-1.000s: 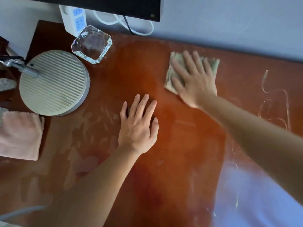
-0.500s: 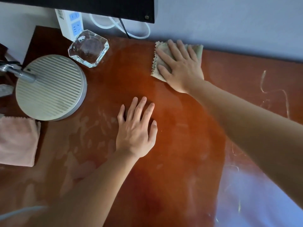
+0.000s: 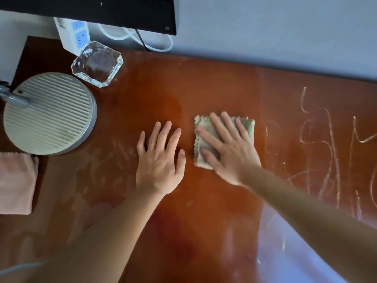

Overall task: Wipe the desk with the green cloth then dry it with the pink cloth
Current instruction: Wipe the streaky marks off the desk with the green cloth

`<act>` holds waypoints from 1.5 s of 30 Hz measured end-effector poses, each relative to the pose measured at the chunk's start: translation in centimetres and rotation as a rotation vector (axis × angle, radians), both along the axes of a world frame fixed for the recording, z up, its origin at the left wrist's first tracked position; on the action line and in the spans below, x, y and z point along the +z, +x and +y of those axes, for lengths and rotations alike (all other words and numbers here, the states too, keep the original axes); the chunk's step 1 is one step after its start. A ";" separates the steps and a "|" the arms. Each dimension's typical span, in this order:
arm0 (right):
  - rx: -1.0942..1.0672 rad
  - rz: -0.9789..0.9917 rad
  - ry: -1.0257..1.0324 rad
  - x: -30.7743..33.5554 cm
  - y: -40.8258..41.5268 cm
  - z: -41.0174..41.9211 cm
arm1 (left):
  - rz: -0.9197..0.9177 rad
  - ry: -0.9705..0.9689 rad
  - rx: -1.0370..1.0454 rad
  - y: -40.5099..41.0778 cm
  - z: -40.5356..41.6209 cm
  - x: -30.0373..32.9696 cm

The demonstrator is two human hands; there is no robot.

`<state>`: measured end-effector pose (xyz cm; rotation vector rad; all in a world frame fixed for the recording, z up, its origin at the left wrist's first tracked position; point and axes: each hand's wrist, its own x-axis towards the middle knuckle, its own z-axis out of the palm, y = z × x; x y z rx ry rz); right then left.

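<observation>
The folded green cloth (image 3: 201,127) lies flat on the reddish-brown desk (image 3: 204,211) near its middle. My right hand (image 3: 227,149) presses on it with spread, straight fingers and covers most of it. My left hand (image 3: 160,158) rests flat on the bare desk just left of the cloth, fingers spread, holding nothing. The folded pink cloth (image 3: 15,183) lies at the desk's left edge, partly cut off by the frame. Pale chalky scribbles (image 3: 330,150) mark the desk on the right.
A round ribbed lamp base (image 3: 49,113) stands at the left, with a clear glass ashtray (image 3: 97,63) behind it. A white power strip (image 3: 72,33) and cables lean at the wall under a dark monitor (image 3: 102,11). Dusty smears cover the desk's left front.
My right hand has drawn the green cloth from the desk's back edge by the wall toward me, to beside my left hand. The left hand has stayed put.
</observation>
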<state>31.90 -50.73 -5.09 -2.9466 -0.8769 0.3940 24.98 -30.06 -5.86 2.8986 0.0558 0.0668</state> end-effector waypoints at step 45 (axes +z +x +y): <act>-0.179 -0.029 -0.011 0.2 0.1 3.8 | -0.049 -0.105 0.031 -0.1 0.1 -0.3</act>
